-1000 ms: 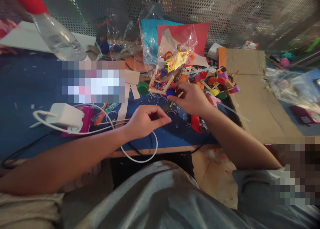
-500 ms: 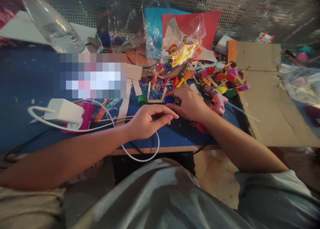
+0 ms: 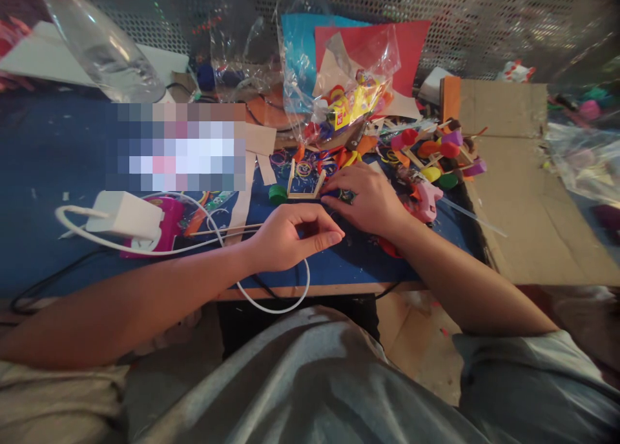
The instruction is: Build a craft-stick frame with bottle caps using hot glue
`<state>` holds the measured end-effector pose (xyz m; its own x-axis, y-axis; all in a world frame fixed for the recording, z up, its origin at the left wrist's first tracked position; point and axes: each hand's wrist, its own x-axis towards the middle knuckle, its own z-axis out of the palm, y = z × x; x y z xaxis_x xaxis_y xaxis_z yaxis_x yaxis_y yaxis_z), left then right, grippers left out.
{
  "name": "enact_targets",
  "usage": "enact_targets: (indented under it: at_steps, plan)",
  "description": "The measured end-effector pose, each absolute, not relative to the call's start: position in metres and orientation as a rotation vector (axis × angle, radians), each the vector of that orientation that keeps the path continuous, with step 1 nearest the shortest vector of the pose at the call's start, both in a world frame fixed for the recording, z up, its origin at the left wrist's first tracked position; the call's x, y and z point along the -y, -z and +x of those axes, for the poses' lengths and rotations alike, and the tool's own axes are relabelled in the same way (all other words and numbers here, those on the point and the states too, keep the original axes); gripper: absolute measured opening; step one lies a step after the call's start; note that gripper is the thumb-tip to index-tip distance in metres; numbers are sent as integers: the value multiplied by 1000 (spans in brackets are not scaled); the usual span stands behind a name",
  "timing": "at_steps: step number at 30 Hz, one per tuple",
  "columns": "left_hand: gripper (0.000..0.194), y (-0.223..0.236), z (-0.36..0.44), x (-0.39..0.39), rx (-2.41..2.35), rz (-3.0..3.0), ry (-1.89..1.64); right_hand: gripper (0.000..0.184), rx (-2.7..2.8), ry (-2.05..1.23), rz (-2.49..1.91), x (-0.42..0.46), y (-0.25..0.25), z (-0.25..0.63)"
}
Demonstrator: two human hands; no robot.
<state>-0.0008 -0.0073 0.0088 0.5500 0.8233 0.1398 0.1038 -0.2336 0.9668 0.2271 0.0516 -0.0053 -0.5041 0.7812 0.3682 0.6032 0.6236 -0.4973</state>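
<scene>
The right hand [image 3: 371, 202] is lying over the blue mat [image 3: 58, 160], fingers curled down onto the near end of a small stick frame [image 3: 305, 187]; a dark blue piece under the fingertips is mostly hidden, so whether it is gripped or only pressed cannot be told. The left hand [image 3: 290, 237] is resting just in front, thumb and forefinger pinching together; anything between them is too small to make out. The frame is sitting upright on the mat, a green cap [image 3: 277, 193] at its left end, two sticks rising from the base.

Just beyond, rubber bands [image 3: 303, 168] and scraps are littering the mat. To the right, a pink glue gun [image 3: 426, 200] is lying near the right wrist, with a heap of coloured caps [image 3: 438, 152] behind it. A white charger [image 3: 126, 216] and its cable [image 3: 271, 305] are looping under the left wrist.

Risks, as judged: the frame looks light, so uneven pressure could tip it or spring a joint. The wrist could brush the glue gun. The cable could snag the left forearm.
</scene>
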Motion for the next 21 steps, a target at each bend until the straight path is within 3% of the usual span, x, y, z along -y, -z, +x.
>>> enact_targets:
  at_steps: [21]
  plan:
    - [27,-8,0,7,-814,1667,-846,13,2049,-447,-1191,-52,-15,235]
